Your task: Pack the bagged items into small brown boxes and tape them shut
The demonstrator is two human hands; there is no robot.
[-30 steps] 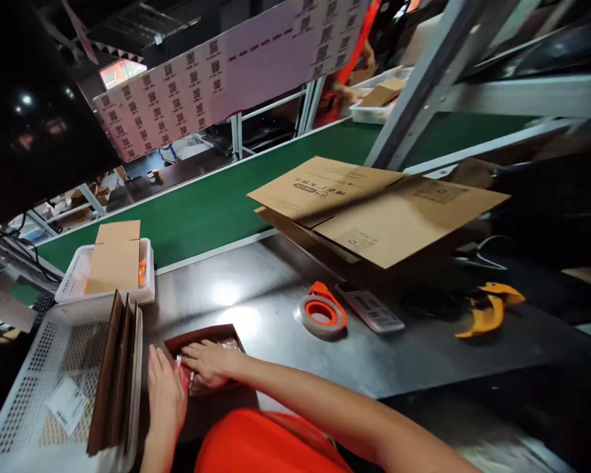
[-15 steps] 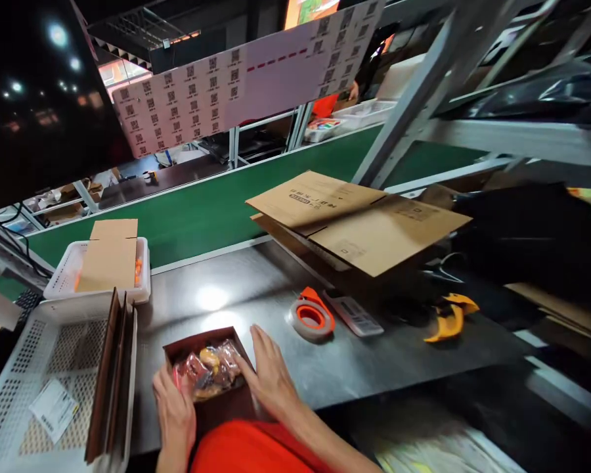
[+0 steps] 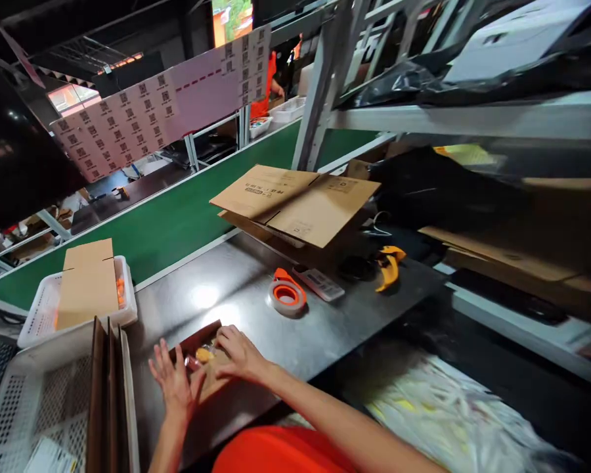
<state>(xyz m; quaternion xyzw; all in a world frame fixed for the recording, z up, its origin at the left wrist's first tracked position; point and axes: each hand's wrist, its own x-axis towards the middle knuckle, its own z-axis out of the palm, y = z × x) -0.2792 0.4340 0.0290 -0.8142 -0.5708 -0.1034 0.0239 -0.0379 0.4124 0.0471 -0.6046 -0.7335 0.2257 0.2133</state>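
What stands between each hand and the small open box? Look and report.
Nothing visible. The left hand and right hand are already at the box, on opposite sides; the orange tape dispenser lies beyond the right hand, not between.

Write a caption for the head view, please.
Left hand and right hand at an open cardboard box on a metal table, an orange tape dispenser nearby.

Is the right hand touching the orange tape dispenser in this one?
Apart. The head view shows bare metal table between the right hand and the orange tape dispenser.
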